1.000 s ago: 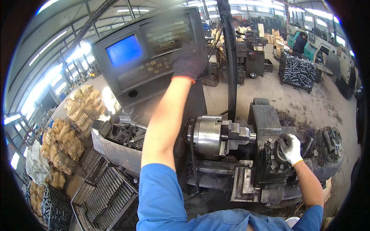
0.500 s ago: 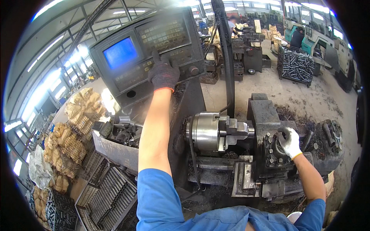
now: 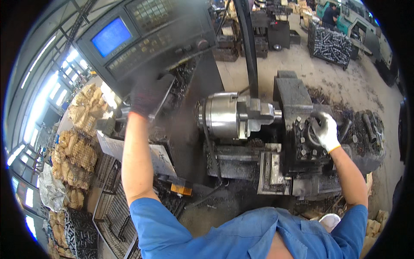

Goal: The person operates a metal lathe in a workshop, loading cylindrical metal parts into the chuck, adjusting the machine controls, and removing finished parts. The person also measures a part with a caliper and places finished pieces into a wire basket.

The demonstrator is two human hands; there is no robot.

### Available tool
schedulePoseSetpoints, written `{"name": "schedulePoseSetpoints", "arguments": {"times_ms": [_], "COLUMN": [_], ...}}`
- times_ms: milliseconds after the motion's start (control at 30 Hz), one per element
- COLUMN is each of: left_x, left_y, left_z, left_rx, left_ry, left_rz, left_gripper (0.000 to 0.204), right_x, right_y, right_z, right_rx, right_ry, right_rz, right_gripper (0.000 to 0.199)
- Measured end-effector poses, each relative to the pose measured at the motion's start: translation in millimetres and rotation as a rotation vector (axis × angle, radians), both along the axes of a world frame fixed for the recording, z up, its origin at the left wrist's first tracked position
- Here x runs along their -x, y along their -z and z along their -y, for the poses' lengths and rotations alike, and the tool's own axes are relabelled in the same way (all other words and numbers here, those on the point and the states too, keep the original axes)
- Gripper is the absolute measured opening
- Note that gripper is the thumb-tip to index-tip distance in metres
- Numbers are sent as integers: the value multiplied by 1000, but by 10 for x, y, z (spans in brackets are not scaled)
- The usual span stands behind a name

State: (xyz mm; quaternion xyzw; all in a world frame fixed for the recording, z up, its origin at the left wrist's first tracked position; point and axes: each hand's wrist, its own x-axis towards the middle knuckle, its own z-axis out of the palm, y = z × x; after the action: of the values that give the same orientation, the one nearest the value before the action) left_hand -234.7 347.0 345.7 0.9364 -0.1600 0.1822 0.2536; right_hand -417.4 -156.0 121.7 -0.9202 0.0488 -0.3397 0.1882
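Under the right hand (image 3: 325, 131), right of a lathe chuck (image 3: 222, 115), a turret tool post (image 3: 302, 142): dark, blocky, grime-coated, studded with dull bolt heads, with a round black rim (image 3: 311, 137) beneath the white glove. Fingers half curled over that rim, touching; impossible to tell how firmly gripped. Chuck polished silver, stepped jaws toward the turret. Below the control panel (image 3: 151, 47), the left hand (image 3: 146, 97), dark-gloved, blurred, beside a thin bright rod (image 3: 163, 101); cannot tell how far open or whether holding it.
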Motion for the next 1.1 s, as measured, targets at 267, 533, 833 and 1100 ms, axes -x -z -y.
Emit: {"name": "schedulePoseSetpoints", "arguments": {"times_ms": [267,533,833,1100], "left_x": [171,-80,-433,1001], "left_y": [65,562,575,-199], "left_z": [-456,-326,-1020,226], "left_rx": [-380,-844,-1092,-878], "left_ry": [-86,-469,-467,-215], "left_rz": [-74,-173,475,720], "left_gripper": [55,51,21,26], "right_x": [-2,54,-13,22], "right_y": [-23,-139,-68,-60], "right_z": [4,-91,-91,-70], "right_rx": [19,11,-2,23], "right_ry": [-8,-29,-9,24], "right_rz": [-55,-24,5,200], "right_gripper": [15,18,19,45]}}
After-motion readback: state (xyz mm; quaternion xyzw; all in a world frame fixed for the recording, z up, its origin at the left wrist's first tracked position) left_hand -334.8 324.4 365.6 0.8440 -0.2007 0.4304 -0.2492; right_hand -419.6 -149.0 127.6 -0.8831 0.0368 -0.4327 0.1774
